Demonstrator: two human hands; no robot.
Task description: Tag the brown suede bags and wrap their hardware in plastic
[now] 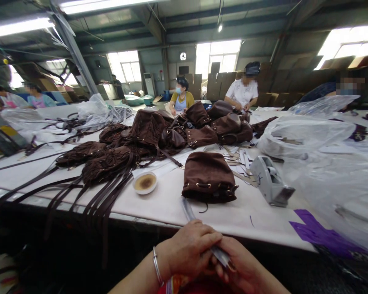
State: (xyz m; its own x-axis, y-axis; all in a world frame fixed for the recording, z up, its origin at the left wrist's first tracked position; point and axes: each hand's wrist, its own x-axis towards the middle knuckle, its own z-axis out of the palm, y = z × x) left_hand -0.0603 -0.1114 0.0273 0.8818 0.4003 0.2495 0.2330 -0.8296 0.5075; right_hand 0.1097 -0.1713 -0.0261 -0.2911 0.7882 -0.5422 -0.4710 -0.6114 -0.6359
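A brown drawstring bag lies on the white-covered table in front of me, its eyelet edge towards me. A long narrow strip wrapped in clear plastic runs from beside the bag down to my hands at the table's edge. My left hand, with a silver bangle at the wrist, is closed over this strip. My right hand has its fingers wrapped round the strip's lower end, and the fingers of both hands touch. What is inside the plastic is not clear. A dark curled thread lies beside the bag.
Brown bags are heaped behind, their straps hanging over the front edge. A shallow dish with brownish contents sits left, a grey tape dispenser right. Clear plastic and purple tape lie farther right. Several co-workers sit across.
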